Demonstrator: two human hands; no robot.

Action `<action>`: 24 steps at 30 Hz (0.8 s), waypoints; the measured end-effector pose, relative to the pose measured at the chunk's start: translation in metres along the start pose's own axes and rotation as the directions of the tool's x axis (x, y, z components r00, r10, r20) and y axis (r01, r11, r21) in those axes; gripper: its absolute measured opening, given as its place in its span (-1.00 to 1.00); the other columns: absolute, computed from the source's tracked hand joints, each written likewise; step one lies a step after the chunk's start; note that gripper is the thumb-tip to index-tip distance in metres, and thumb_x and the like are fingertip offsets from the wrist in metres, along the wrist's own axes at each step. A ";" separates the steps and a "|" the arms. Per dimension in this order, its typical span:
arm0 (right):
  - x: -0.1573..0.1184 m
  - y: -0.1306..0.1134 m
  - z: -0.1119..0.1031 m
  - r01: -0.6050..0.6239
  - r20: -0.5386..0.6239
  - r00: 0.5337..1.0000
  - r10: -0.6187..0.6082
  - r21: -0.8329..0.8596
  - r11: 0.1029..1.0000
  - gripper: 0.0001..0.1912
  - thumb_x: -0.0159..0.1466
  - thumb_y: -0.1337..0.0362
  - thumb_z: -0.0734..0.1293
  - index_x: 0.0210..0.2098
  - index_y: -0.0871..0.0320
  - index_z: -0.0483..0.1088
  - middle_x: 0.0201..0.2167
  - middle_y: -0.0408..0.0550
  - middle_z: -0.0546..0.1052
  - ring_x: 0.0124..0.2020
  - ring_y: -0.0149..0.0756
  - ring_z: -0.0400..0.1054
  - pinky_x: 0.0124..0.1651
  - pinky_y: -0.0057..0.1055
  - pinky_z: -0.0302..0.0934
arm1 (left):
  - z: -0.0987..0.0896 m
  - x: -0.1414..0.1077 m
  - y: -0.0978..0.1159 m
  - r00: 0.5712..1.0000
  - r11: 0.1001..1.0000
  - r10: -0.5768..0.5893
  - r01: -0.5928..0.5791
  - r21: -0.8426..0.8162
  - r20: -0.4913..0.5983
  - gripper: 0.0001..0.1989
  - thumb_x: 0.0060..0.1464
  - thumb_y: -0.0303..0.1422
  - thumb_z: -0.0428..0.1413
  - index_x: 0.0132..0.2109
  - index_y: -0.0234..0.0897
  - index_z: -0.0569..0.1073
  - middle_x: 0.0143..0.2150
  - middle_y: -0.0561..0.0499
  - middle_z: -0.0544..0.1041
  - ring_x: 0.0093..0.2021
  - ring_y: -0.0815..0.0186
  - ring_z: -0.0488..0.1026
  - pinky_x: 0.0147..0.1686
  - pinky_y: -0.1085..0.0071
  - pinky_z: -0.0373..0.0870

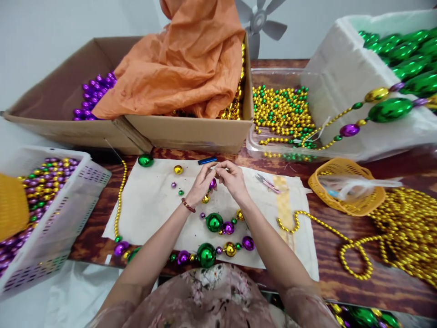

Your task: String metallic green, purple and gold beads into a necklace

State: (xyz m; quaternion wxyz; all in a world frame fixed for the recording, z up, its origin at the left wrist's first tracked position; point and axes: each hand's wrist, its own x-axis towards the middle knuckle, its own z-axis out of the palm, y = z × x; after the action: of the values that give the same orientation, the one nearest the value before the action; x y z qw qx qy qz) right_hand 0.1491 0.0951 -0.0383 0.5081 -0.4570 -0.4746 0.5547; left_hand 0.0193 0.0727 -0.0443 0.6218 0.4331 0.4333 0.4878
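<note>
My left hand (202, 183), with a brown bead bracelet on its wrist, meets my right hand (234, 180) above the white cloth (153, 196). Both are closed, fingertips pinched together. A purple bead (212, 183) and a gold bead (205, 199) hang at my left fingers like a short bead strand. What my right fingertips pinch is too small to make out. Nearer me, a cluster of beads around a big green ball (214, 222) lies on the cloth. Along its front edge runs a bead necklace (206, 255), partly hidden by my left forearm.
Loose beads (178, 169), a blue cylinder (207, 161) and small snips (268, 183) lie on the cloth. Behind stands a cardboard box (191, 132) with orange fabric (184, 68). Bead-filled bins flank it, and a yellow basket (346, 205) sits beside piled gold strands (406, 228).
</note>
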 end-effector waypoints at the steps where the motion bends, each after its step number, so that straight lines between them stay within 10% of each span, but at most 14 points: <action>1: 0.000 0.001 -0.003 0.027 -0.052 0.998 -0.028 -0.021 0.999 -0.77 0.14 0.08 0.36 -0.45 0.09 0.33 -0.58 -0.26 0.36 -0.63 -0.48 0.21 -0.57 -0.52 0.14 | -0.001 0.000 -0.001 1.000 1.000 0.007 -0.007 0.022 0.010 -0.63 0.17 -0.19 0.21 0.09 -0.19 0.48 -0.40 0.08 0.49 -0.58 0.45 0.38 -0.70 0.58 0.13; 7: 0.011 -0.003 -0.029 0.087 -0.374 0.926 -0.049 0.085 0.993 -0.69 0.28 -0.04 0.28 -0.31 0.06 0.21 -0.46 -0.24 0.47 -0.65 -0.52 0.31 -0.62 -0.58 0.06 | -0.008 -0.002 -0.002 0.991 0.981 -0.059 0.035 0.192 0.121 -0.75 0.14 -0.19 0.20 -0.20 -0.30 0.58 -0.40 0.03 0.51 -0.60 0.48 0.37 -0.64 0.56 0.16; 13: -0.008 0.005 -0.024 -0.060 -0.023 0.998 0.062 0.060 0.996 -0.59 0.11 -0.08 0.44 -0.41 0.11 0.31 -0.44 -0.14 0.54 -0.47 -0.39 0.46 -0.55 -0.55 0.19 | -0.011 -0.002 0.005 0.983 0.967 -0.088 0.045 0.252 0.160 -0.74 0.15 -0.15 0.16 -0.29 -0.29 0.54 -0.41 0.00 0.53 -0.60 0.45 0.38 -0.65 0.55 0.14; 24: -0.021 -0.022 -0.020 -0.057 0.127 0.992 0.027 0.234 0.971 -0.58 0.16 -0.08 0.47 -0.26 0.07 0.32 -0.38 -0.16 0.57 -0.44 -0.39 0.51 -0.51 -0.55 0.31 | -0.010 -0.017 0.048 0.965 0.960 -0.112 0.044 0.276 0.238 -0.82 0.14 -0.29 0.20 -0.34 -0.31 0.55 -0.51 0.03 0.48 -0.61 0.46 0.37 -0.69 0.58 0.11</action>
State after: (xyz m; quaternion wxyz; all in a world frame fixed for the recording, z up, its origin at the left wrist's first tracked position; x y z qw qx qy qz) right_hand 0.1727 0.0757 -0.0181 0.5169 -0.3681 -0.4257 0.6451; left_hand -0.0043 0.0640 0.0008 0.6261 0.5540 0.4301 0.3408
